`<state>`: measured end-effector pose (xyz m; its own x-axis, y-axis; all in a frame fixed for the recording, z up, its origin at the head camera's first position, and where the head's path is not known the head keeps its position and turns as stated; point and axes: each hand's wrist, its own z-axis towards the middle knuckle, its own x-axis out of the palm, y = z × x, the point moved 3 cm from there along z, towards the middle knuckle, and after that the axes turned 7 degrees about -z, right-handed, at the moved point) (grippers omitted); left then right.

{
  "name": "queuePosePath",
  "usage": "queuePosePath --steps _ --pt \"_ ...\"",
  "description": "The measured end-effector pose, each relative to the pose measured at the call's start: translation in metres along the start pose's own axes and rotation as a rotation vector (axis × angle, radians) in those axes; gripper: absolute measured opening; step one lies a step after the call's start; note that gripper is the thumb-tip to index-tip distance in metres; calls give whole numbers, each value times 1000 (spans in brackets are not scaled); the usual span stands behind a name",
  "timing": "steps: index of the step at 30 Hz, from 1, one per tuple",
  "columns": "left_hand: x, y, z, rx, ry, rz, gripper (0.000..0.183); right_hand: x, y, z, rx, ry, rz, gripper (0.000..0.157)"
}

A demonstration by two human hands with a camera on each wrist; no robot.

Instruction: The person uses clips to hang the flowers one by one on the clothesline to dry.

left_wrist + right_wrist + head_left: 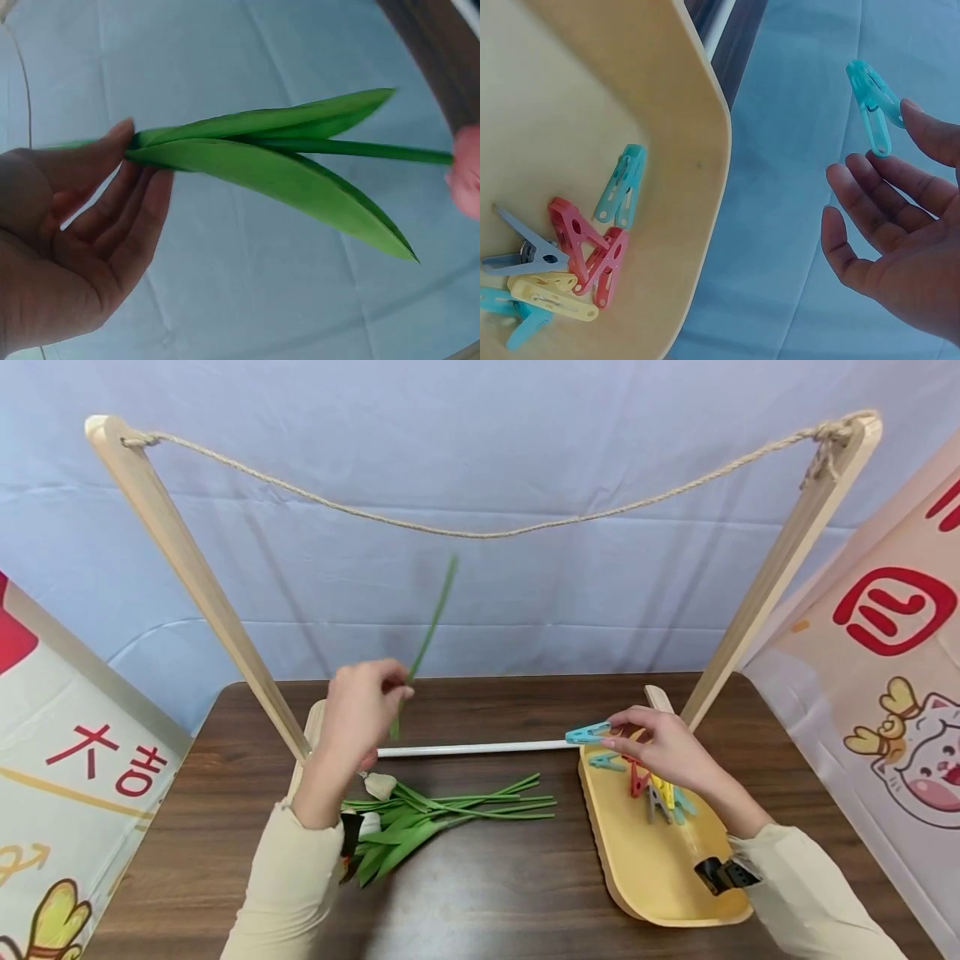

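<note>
My left hand (362, 702) pinches the green stem of a pink artificial tulip (300, 178) between thumb and fingers. The stem end points up under the rope, and the pink bloom (466, 174) hangs downward, mostly behind the wrist in the head view. Over the far edge of the yellow tray (637, 885), my right hand (667, 745) holds a light blue clothespin (873, 105) by its handle end, with thumb and fingertips. Below it in the tray lie several more clothespins, including a red one (574, 232), a grey one (536, 255) and a yellow one (555, 298).
A sagging twine rope (480, 534) is tied between two slanting wooden posts (195, 577). A white rod (480, 748) joins their bases. Several tulips with green stems (480, 806) lie on the dark wooden table (510, 893), left of the tray. Pale cloth hangs behind.
</note>
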<state>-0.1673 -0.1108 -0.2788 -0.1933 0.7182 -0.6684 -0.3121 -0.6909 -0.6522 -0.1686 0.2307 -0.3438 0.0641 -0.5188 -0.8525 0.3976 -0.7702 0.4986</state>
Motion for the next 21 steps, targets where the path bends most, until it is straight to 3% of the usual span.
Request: queuePosePath --steps 5,11,16,21 --pt "-18 0 14 -9 -140 -62 8 0 3 4 -6 13 17 22" --pt "-26 4 17 -15 -216 -80 6 -2 17 20 -38 20 11 22" --pt "-29 6 17 -31 -253 -85 7 -5 45 45 -86 30 16 23" --pt "-31 6 17 -36 -270 -79 7 -14 84 71 -193 -8 -27 21"
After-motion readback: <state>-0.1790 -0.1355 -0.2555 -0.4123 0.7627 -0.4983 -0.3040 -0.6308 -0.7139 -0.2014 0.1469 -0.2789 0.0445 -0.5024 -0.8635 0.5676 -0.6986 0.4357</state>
